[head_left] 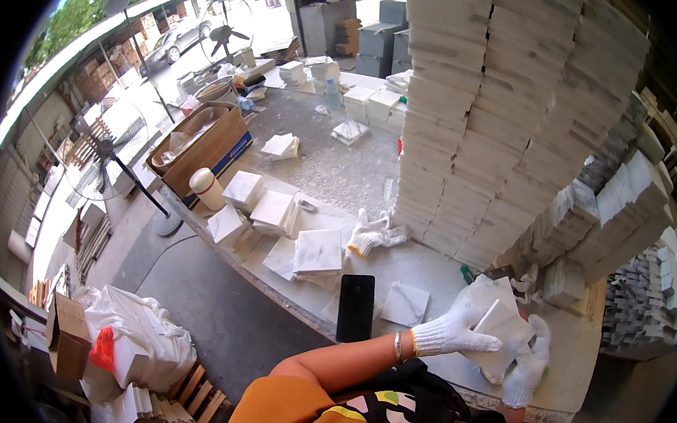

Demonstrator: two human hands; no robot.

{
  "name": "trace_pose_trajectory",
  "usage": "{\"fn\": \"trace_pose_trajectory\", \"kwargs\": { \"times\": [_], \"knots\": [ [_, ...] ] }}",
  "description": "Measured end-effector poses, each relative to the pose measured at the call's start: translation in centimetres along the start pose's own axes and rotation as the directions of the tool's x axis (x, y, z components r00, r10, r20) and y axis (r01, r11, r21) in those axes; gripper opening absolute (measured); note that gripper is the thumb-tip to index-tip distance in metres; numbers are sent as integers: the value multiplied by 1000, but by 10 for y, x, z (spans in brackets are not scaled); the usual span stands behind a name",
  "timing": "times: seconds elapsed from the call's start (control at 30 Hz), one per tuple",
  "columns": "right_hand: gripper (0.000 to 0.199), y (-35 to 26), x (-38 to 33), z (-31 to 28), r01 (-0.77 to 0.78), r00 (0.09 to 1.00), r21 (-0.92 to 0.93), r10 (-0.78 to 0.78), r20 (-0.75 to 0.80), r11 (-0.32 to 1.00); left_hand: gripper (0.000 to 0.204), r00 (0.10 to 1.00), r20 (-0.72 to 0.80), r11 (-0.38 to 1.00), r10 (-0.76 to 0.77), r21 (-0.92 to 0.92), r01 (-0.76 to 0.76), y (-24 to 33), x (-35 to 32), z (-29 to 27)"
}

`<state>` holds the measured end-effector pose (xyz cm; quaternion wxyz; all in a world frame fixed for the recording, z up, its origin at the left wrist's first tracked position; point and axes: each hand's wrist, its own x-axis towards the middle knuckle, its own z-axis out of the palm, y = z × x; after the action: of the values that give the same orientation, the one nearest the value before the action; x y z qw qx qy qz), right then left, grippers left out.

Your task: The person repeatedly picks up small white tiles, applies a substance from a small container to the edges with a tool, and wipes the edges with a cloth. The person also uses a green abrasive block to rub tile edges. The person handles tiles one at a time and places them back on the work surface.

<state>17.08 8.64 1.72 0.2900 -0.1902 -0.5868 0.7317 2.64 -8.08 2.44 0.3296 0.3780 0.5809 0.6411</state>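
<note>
White knitted gloves cover both of my hands at the lower right of the table. My left hand (453, 333) reaches in from the left and grips the near-left edge of a square white marble tile (505, 327). The tile is tilted. On its right side, my right hand (530, 359) is curled round the edge, with some fingers hidden. Beneath the tile lies a white piece (479, 292) with an uneven outline; I cannot tell its kind. To the left, a grey-veined marble tile (406, 303) lies flat beside a black phone (356, 307).
Tall stacks of tiles (494, 101) rise at the right. An empty white glove (375, 232) lies mid-table, near small tile stacks (318, 251). A white canister (206, 188) and a cardboard box (203, 154) stand along the left edge. A pedestal fan (110, 152) stands beyond the table.
</note>
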Motion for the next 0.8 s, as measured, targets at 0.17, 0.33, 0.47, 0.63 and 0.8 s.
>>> {"fn": "trace_pose_trajectory", "kwargs": {
  "times": [0.17,0.33,0.47,0.63,0.8],
  "knots": [
    [56,-4,7,13,51,993,-270,-21,114,962,60,980,72,980,-184,-68,188,-8,-15,-1],
    [50,-13,12,37,410,909,-635,-350,226,655,52,990,85,989,-111,108,102,0,-21,8],
    [36,-5,21,29,378,914,-652,-377,150,658,50,995,11,991,-97,96,95,9,-26,6],
    [32,2,27,-5,188,963,-680,-270,-15,709,51,993,-40,990,-111,88,114,3,-31,3],
    [27,-34,11,32,243,968,-547,-234,88,801,50,994,53,774,101,623,-112,-7,-21,12]
  ]
}}
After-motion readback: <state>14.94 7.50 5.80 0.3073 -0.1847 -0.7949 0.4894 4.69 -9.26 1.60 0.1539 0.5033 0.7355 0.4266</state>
